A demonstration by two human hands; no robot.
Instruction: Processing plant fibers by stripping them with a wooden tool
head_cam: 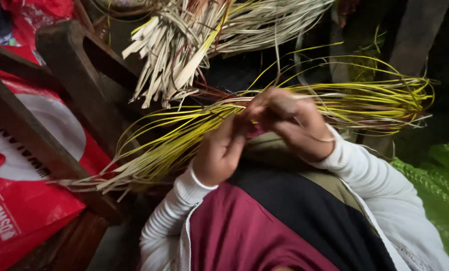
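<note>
Both hands are working a bundle of long, thin yellow-green reed strips (pixel 194 128) over the lap. The left hand (pixel 219 153) and right hand (pixel 290 123) are pinching strands mid-bundle, fingers clamped together. The strips, running left to right, are splaying loose at both ends; weaving is looking barely begun. A sheaf of pale dried strips (pixel 184 45) is lying above.
</note>
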